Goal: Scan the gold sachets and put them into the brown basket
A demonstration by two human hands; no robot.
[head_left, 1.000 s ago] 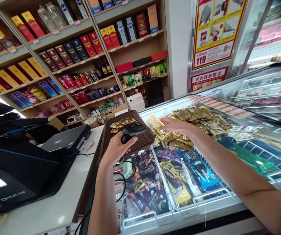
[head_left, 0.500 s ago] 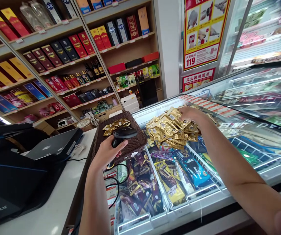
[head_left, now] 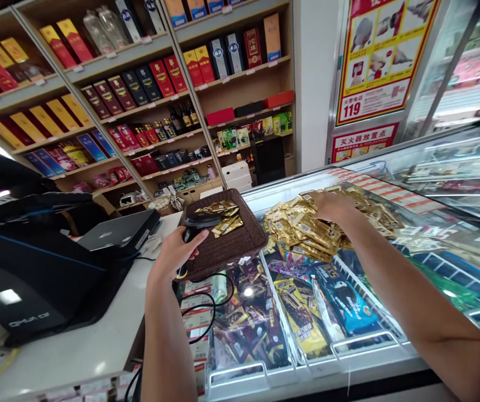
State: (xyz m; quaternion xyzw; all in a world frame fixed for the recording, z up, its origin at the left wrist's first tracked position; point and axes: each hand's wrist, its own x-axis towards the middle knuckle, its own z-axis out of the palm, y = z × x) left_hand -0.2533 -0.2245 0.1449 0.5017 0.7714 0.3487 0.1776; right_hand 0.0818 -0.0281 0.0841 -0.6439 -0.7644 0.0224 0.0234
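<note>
A black handheld barcode scanner [head_left: 201, 221] is gripped in my left hand [head_left: 173, 252], its head pointing right over the brown woven tray [head_left: 246, 237]. Several gold foil packets [head_left: 228, 224] lie in that tray, partly behind the scanner. My right hand [head_left: 335, 207] rests on a large heap of gold foil packets [head_left: 296, 226] on the glass freezer top. Its fingers reach down among the packets and are mostly hidden, so whether they hold one does not show. The scanner's black cable [head_left: 214, 312] loops below the tray.
Below the glass, the chest freezer [head_left: 282, 385] holds wrapped ice creams in wire baskets. To the left, a white counter [head_left: 110, 340] carries a black terminal [head_left: 34, 268] and a closed silver laptop [head_left: 112, 231]. Shelves [head_left: 156, 106] of boxes and bottles stand behind.
The view has turned left, so the scene sits farther right. My left hand has drawn the scanner back leftward over the tray. My right hand has shifted within the gold packets, which now spread wider.
</note>
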